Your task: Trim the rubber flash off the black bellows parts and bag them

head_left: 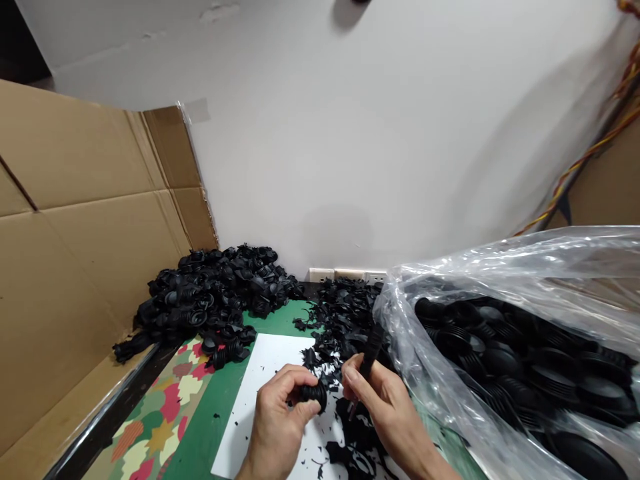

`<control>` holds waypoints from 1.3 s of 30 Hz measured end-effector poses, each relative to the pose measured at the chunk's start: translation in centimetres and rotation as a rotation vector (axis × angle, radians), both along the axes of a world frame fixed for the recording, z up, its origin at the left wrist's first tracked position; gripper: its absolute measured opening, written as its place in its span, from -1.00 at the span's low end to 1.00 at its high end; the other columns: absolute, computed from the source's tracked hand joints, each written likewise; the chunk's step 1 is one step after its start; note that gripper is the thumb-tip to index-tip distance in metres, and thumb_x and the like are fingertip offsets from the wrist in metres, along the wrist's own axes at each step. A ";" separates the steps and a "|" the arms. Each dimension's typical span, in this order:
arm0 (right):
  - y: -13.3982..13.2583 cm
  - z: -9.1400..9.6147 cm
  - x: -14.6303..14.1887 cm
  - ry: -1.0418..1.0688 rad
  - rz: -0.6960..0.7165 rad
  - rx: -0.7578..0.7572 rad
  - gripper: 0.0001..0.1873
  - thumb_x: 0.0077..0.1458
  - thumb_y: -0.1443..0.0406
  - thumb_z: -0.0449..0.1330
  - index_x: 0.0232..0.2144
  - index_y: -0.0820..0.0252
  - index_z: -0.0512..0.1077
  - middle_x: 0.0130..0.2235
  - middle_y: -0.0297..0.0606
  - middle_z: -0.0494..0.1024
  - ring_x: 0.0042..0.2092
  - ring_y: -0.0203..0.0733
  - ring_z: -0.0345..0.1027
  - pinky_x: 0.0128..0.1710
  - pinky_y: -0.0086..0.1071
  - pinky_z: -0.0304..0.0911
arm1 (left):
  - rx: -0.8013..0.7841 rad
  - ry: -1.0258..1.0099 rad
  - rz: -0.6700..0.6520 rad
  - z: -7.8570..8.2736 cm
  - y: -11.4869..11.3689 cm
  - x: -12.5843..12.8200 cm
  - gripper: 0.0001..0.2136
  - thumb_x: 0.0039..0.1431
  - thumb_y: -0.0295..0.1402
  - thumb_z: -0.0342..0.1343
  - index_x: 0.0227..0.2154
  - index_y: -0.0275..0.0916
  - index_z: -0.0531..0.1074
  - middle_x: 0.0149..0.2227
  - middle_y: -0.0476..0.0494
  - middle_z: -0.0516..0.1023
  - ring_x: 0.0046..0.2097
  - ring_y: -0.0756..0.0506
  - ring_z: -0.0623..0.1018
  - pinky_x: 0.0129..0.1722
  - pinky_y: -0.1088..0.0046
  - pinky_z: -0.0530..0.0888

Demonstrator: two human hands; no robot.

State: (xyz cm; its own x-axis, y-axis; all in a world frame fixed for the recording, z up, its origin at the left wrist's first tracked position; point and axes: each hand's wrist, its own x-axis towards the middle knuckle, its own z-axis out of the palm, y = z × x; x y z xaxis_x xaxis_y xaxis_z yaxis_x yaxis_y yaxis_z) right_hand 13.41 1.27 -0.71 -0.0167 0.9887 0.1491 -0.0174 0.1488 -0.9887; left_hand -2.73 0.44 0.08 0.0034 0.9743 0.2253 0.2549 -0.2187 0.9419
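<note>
Between the thumb and fingers of my left hand (pixel 278 415) is a round black ribbed rubber part (pixel 315 397), held over the white sheet (pixel 250 393). My right hand (pixel 383 397) grips a slim black-handled tool (pixel 371 349) like a pen, with its thin tip pointing down. The exact kind of tool cannot be made out. The tip is apart from the ribbed part, a little to its right. Black rubber scraps (pixel 357 437) lie on the sheet below and around my right hand.
A heap of black rubber parts (pixel 220 287) stands at the back left beside a cardboard box wall (pixel 90 220). More black trimmings (pixel 345 307) are piled by the wall sockets (pixel 335 274). At right, a clear plastic bag (pixel 410 333) holds many ribbed black parts (pixel 500 360).
</note>
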 end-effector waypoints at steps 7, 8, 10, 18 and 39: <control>0.0 -0.1 -1.0 -0.142 -0.030 -0.022 -0.77 -0.05 0.18 0.13 -0.45 0.24 0.45 -0.47 -0.24 0.51 -0.39 -0.09 0.35 -0.38 -0.31 0.23 | 0.055 0.031 0.032 -0.4 0.2 0.0 -0.80 -0.22 -0.58 0.11 -0.49 -0.22 0.54 -0.40 -0.09 0.54 -0.38 -0.10 0.46 -0.42 0.44 0.37; 0.0 -0.3 -1.3 -0.191 -0.016 -0.022 -0.74 -0.04 0.16 0.12 -0.48 0.25 0.46 -0.46 -0.21 0.53 -0.37 -0.07 0.36 -0.36 -0.30 0.23 | 0.064 0.041 0.037 -0.4 0.2 0.0 -0.79 -0.23 -0.58 0.11 -0.49 -0.23 0.54 -0.39 -0.09 0.54 -0.38 -0.10 0.46 -0.43 0.45 0.37; 0.0 -0.5 -1.8 -0.259 0.020 -0.032 -0.67 -0.01 0.12 0.09 -0.50 0.29 0.46 -0.47 -0.19 0.53 -0.37 -0.05 0.35 -0.39 -0.30 0.21 | 0.084 0.065 0.045 -0.6 0.2 0.0 -0.79 -0.22 -0.59 0.12 -0.48 -0.23 0.55 -0.39 -0.09 0.54 -0.42 -0.08 0.45 -0.47 0.46 0.36; -0.1 -0.7 -2.7 -0.102 0.057 -0.040 -0.71 -0.02 0.18 0.12 -0.47 0.32 0.51 -0.50 -0.26 0.52 -0.38 -0.10 0.34 -0.39 -0.35 0.19 | 0.133 0.027 0.084 -1.2 0.2 0.1 -0.68 -0.28 -0.60 0.22 -0.35 -0.23 0.53 -0.39 -0.06 0.51 -0.41 -0.08 0.44 -0.44 0.47 0.42; 0.4 5.1 3.3 -0.420 -0.623 0.272 -0.64 0.08 0.05 -0.05 -0.57 0.13 0.29 -0.59 -0.33 0.32 -0.52 -0.19 0.19 -0.52 -0.39 0.09 | 0.153 -0.133 0.145 -0.1 1.2 -0.6 -0.64 -0.18 -0.04 0.24 -0.39 -0.22 0.53 -0.46 -0.09 0.54 -0.45 -0.10 0.48 -0.46 0.43 0.45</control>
